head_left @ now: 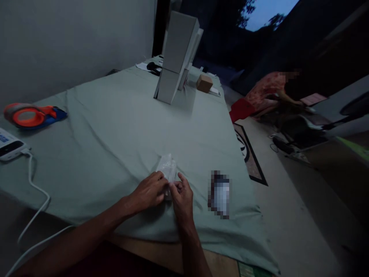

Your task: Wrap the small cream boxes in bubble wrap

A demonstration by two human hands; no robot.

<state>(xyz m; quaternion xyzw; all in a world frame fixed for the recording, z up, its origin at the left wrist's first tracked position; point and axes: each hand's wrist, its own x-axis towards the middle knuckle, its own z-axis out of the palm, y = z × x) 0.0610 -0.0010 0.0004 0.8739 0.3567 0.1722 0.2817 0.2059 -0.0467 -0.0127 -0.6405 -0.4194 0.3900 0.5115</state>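
Observation:
A clear, crinkled plastic bag (167,164) lies near the front of the cloth-covered table, between my two hands. My left hand (152,189) is closed on its left side, with the fingers bent over the plastic. From the right, my right hand (182,194) pinches the bag's edge between thumb and finger, close to the left fingertips. What is inside the bag, if anything, I cannot make out. To the right of my right hand lies a blurred-out item (219,195), dark at the top and pale below.
White boxes (177,50) stand upright toward the back, beside a small brown box (204,83). An orange-and-blue rolled item (31,115) and a white device (11,146) with a cable (39,184) are at left. A person (266,92) sits bent forward beyond the table's right edge.

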